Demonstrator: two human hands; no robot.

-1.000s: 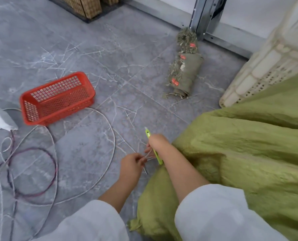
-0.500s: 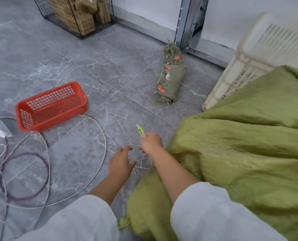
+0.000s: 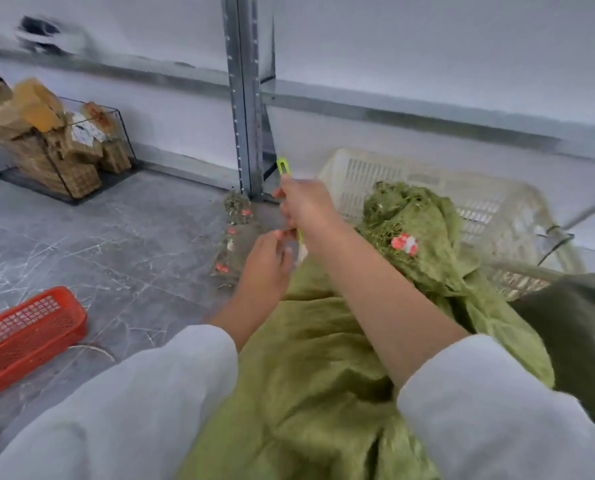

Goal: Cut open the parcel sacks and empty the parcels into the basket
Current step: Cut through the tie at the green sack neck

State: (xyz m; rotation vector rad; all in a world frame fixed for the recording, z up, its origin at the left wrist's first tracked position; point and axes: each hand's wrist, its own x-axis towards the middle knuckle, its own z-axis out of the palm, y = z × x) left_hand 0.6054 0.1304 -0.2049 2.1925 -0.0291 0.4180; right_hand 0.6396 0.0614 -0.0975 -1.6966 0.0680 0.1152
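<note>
The right hand (image 3: 306,206) is gripping a green cutter (image 3: 284,168), fingers clamped, while the left hand (image 3: 266,265), fingers curled together, is hovering above the green sack (image 3: 310,368).

No text can be read; the red tag (image 3: 404,243) on the green sack (image 3: 324,358) is blurred.

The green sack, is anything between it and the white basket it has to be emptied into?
Nothing visible does. The green sack lies with its bunched top right against the white basket, apparently over its near rim.
</note>
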